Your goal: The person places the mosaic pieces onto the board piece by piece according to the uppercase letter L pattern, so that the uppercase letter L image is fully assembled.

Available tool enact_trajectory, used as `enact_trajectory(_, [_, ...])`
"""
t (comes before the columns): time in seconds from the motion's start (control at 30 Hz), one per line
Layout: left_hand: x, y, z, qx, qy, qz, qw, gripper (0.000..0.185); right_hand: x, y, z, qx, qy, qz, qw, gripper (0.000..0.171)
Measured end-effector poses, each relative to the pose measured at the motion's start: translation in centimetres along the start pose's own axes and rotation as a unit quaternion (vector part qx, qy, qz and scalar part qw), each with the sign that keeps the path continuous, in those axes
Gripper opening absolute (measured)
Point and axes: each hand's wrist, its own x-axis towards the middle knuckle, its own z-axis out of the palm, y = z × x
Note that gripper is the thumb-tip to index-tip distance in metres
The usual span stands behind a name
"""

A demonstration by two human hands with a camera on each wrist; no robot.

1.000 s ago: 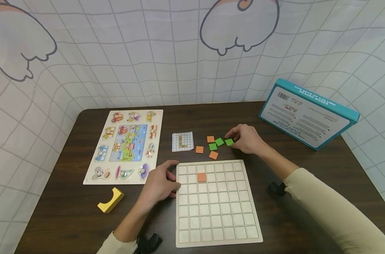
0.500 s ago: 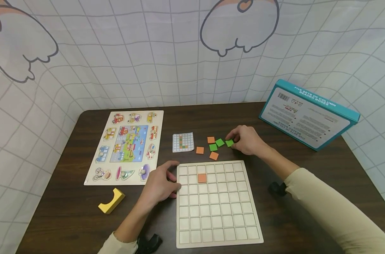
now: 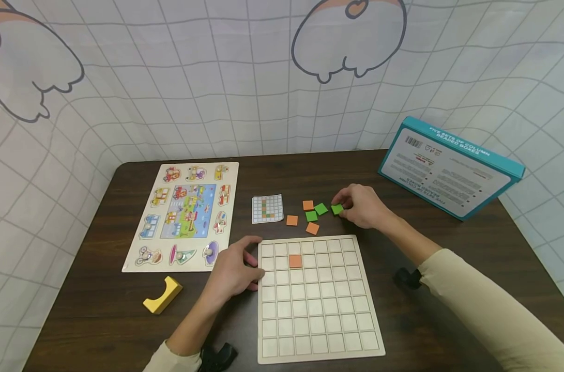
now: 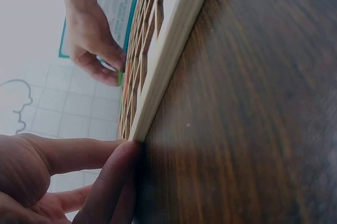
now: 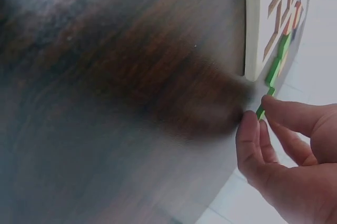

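The left hand [image 3: 231, 269] touches the upper left edge of a pale wooden grid board [image 3: 309, 357] with its fingertips. In the left wrist view, fingers [image 4: 84, 153] reach that edge at tabletop level. An orange square tile [image 3: 295, 261] lies in one of the board's cells, in the second row. Beyond the board's far edge, the right hand [image 3: 362, 205] pinches a green square tile [image 3: 337, 209] between thumb and fingers. That green tile [image 5: 260, 111] shows on edge in the right wrist view. Loose green tiles [image 3: 311, 216] and orange tiles [image 3: 292, 220] lie to its left.
A small printed grid card [image 3: 267, 208] lies left of the tiles. Farther left is a picture puzzle board [image 3: 139, 248], with a yellow arch block [image 3: 163, 295] in front of it. A teal and white box [image 3: 449, 168] stands at the back right of the dark table [image 3: 95, 310].
The right hand stays at the green tile, which has shifted very slightly to the right. The left hand keeps its place at the board's edge.
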Motion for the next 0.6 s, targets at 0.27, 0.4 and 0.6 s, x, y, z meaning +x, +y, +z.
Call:
enact_trajectory(0.27, [0.0,0.1,0.0,0.0,0.001,-0.001,1.0,0.069,-0.6,-0.2,0.0,0.007,0.006,-0.002,1.0,0.025])
enact_trajectory(0.4, [0.0,0.0,0.1,0.001,0.0,-0.001,1.0,0.069,-1.0,-0.3,0.1,0.009,0.009,-0.008,1.0,0.024])
enact_trajectory(0.6, [0.0,-0.1,0.0,0.001,0.0,0.001,1.0,0.068,-1.7,-0.8,0.3,0.016,0.011,-0.02,1.0,0.023])
